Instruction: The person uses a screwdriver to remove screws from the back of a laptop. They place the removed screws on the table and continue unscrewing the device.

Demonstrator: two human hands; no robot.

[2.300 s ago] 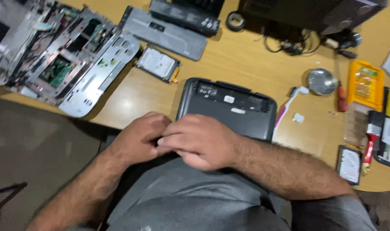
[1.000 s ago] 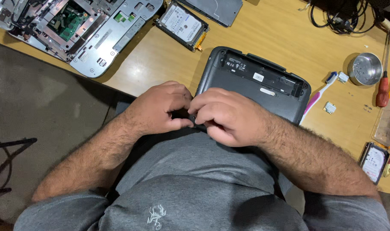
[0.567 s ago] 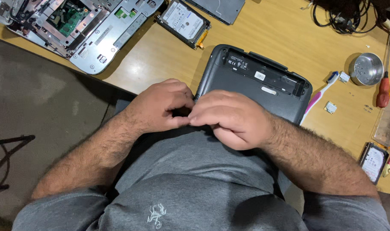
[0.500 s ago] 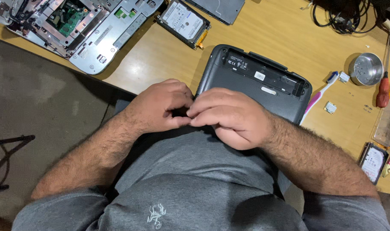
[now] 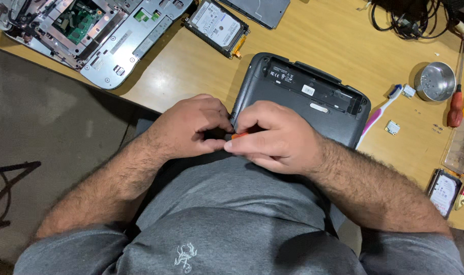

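Note:
A small dark grey laptop point(image 5: 313, 97) lies bottom-up on the wooden table point(image 5: 323, 40), its near edge at the table's front edge. My left hand point(image 5: 189, 127) is curled on the laptop's near left corner. My right hand point(image 5: 275, 137) lies just beside it and pinches a small orange tool point(image 5: 238, 136) against that same corner. The tool's tip is hidden between my fingers.
A stripped laptop chassis point(image 5: 89, 35) and a bare hard drive point(image 5: 216, 23) lie at the far left. A pink toothbrush point(image 5: 377, 114), a metal bowl point(image 5: 434, 81), a red screwdriver point(image 5: 456, 104), cables point(image 5: 405, 20) and another drive point(image 5: 443, 191) sit to the right.
The view has tilted down toward my lap. My right hand has shifted slightly, and the orange tool now shows between my fingers at the laptop's corner.

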